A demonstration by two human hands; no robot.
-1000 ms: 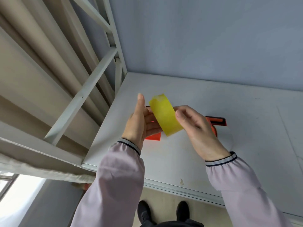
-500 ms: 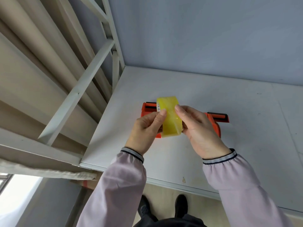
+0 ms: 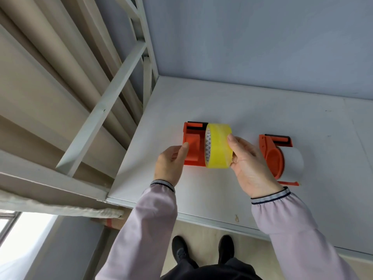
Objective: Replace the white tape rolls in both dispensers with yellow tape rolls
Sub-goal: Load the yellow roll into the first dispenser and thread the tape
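Observation:
A yellow tape roll [image 3: 219, 146] stands on edge against the right side of the left orange dispenser [image 3: 193, 145] on the white table [image 3: 222, 102]. My right hand [image 3: 248, 164] grips the roll from its right side, thumb on top. My left hand [image 3: 171, 164] holds the dispenser's left side, thumb against its orange body. To the right lies a second orange dispenser [image 3: 272, 156] with a white tape roll [image 3: 293, 164] on it.
A pale metal rack frame [image 3: 105, 110] with beige tubes runs along the table's left edge. A grey wall [image 3: 252, 41] backs the table. The table's front edge [image 3: 201, 218] is close to my body, with my shoes [image 3: 201, 251] on the floor below.
The yellow roll went from held up in both hands down onto the left dispenser. My left hand let go of the roll and took the dispenser. The second dispenser came into view.

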